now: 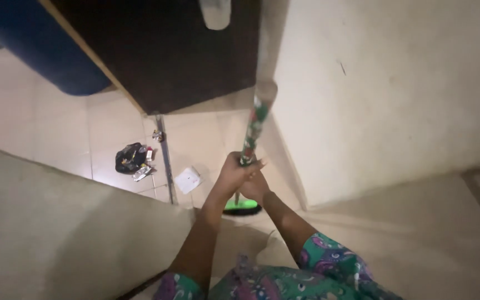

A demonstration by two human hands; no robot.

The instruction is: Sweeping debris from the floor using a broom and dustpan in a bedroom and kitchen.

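Both hands, left hand and right hand, grip one broom handle, seemingly.

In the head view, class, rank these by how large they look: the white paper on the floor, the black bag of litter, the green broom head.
1. Black bag of litter: looks largest.
2 and 3. White paper and green broom head: too alike to rank, and the hands hide part of the broom head.
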